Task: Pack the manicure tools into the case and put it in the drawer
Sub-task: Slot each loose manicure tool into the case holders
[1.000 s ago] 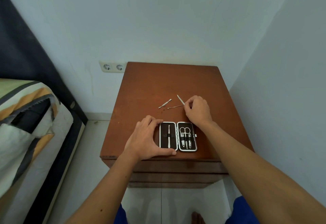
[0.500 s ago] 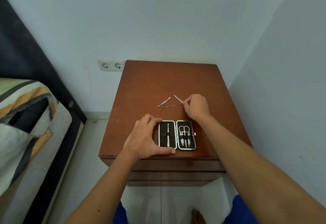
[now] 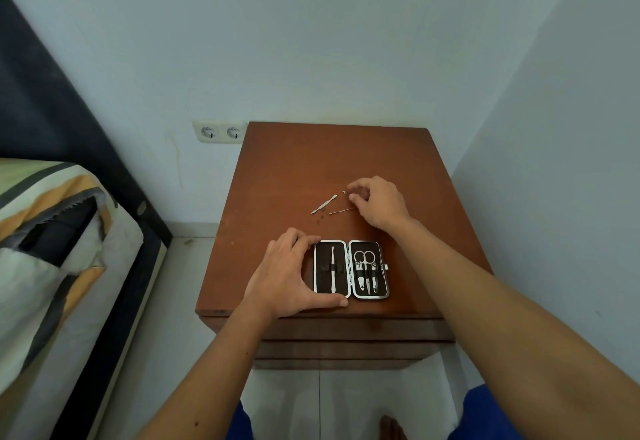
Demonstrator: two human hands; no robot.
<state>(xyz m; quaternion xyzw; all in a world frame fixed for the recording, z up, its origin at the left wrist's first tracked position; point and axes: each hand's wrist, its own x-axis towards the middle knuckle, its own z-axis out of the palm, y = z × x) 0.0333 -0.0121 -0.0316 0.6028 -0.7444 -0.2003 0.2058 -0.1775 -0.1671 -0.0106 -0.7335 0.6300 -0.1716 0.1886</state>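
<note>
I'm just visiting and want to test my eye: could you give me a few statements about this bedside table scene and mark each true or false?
1. The manicure case lies open on the nightstand. True.
2. The left hand rests at the case's left side. True.
3. The scissors lie loose on the wood. False: they sit in the case's right half.
4. The right hand is pulling a drawer. False: it pinches a small tool above the tabletop.
5. Two thin tools lie loose behind the case. True.
</note>
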